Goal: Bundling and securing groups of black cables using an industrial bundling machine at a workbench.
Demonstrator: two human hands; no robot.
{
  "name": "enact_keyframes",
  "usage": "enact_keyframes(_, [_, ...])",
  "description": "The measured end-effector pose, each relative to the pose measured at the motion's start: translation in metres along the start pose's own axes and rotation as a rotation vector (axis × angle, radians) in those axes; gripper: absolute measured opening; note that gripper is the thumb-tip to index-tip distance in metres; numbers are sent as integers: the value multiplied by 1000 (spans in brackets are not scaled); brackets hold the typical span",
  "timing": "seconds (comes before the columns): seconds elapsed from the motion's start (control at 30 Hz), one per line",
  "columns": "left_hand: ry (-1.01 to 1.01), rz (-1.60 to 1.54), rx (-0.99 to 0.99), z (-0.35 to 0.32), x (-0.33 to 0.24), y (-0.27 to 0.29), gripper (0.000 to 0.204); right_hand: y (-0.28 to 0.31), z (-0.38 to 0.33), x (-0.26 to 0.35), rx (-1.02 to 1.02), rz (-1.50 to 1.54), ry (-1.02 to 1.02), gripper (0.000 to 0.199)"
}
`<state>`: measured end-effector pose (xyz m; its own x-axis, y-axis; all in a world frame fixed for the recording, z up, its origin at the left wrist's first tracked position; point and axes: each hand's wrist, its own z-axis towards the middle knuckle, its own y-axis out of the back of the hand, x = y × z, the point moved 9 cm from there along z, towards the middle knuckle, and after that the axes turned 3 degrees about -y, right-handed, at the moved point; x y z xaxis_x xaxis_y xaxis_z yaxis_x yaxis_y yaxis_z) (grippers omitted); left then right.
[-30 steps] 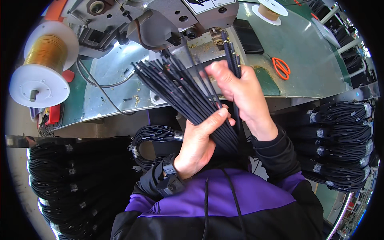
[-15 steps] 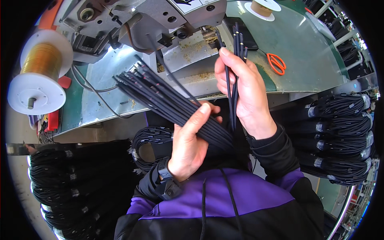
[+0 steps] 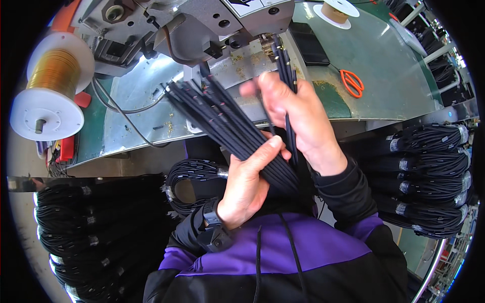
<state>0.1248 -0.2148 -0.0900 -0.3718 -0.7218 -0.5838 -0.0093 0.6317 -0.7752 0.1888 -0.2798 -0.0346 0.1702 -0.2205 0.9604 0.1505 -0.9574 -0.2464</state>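
Observation:
My left hand [image 3: 248, 185] grips a thick bundle of black cables [image 3: 222, 121] that fans out up and to the left over the bench. My right hand [image 3: 297, 119] holds a few separate black cables [image 3: 284, 63] upright, their tips reaching up to the grey machine head [image 3: 202, 20] at the top of the view. The two hands are close together above my purple and black jacket.
A large white spool of gold wire [image 3: 50, 86] stands at the left. Orange scissors [image 3: 352, 82], a black flat box [image 3: 308, 43] and a small white spool [image 3: 336, 9] lie on the green-grey bench [image 3: 399, 76]. Coiled black cable bundles hang at left [image 3: 96, 227] and right [image 3: 429, 171].
My right hand has lifted its few cables up and away from the bundle toward the machine head. The left hand has kept its grip on the bundle, which sits slightly higher.

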Motion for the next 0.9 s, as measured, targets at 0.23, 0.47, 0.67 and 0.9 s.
enact_keyframes(0.23, [-3, -64, -41, 1, 3, 8, 11, 18, -7, -2, -97, 213, 44, 30])
enact_keyframes(0.47, [-127, -103, 35, 4, -19, 0, 13, 13, 18, -10, -53, 384, -95, 28])
enact_keyframes(0.67, [4, -1, -26, 1, -5, 2, 14, 15, -4, 3, -115, -139, 71, 28])
enact_keyframes(0.9, [-9, -11, 47, 2, 1, -2, 14, 5, -22, -7, -176, -161, 78, 24])
